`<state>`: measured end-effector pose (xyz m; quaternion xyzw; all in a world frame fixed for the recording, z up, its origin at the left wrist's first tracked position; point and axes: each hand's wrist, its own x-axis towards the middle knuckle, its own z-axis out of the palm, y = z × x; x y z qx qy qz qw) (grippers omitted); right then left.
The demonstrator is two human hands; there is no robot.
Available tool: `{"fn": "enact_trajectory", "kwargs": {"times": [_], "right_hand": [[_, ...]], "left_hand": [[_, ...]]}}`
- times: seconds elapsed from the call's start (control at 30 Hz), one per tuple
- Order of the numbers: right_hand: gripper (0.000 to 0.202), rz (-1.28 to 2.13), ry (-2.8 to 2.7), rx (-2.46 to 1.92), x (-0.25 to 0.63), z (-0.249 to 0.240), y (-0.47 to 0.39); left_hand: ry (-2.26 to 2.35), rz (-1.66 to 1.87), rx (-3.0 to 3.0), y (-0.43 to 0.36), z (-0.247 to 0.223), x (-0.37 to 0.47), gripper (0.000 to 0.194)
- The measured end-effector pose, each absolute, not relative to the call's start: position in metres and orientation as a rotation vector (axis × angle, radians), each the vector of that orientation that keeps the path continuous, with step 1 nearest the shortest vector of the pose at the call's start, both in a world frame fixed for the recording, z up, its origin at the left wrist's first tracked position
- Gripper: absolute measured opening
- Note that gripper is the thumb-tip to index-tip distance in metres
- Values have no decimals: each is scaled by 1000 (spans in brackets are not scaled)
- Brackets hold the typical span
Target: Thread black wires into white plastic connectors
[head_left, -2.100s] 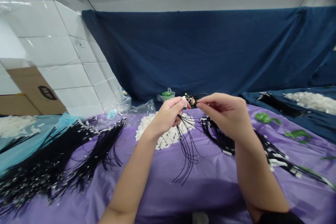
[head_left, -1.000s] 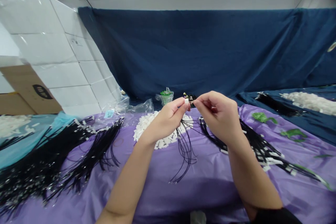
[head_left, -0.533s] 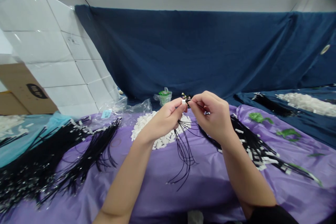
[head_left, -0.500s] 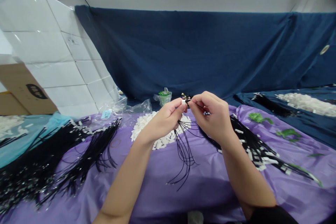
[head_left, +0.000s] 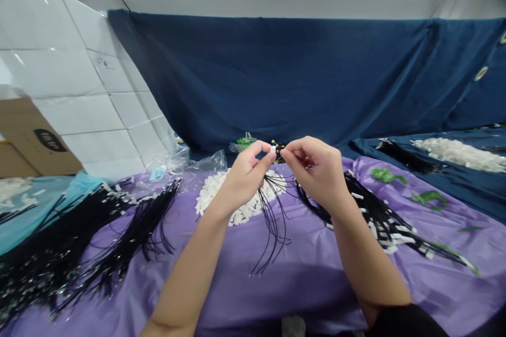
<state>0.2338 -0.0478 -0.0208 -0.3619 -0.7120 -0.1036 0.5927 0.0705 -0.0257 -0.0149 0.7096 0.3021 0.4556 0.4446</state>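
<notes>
Hands are meeting above the purple-covered desk: the left hand is pinching a small white connector with black wires dangling, while the right hand, now drawn closer, is gripping a wire end against it.

Purple cloth with green shapes; black cords; white connector heap; navy backdrop.

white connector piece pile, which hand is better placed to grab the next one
Left, probably. The left hand hovers right over the white connector piece pile, while the right hand sits farther right, above the black wire bundle.
</notes>
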Motion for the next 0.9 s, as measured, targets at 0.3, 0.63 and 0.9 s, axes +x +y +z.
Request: {"fn": "enact_trajectory", "kwargs": {"times": [0.3, 0.63, 0.9], "right_hand": [[10, -528, -1494, -555, 228, -25, -58], [13, 124, -2001, -720, 209, -32, -49], [18, 686, -1763, -727, 217, -33, -46]], "left_hand": [[749, 1413, 1264, -10, -5, 62, 16], [614, 1334, 1058, -14, 1, 54, 15], [617, 1253, 1000, -15, 1, 54, 14]]}}
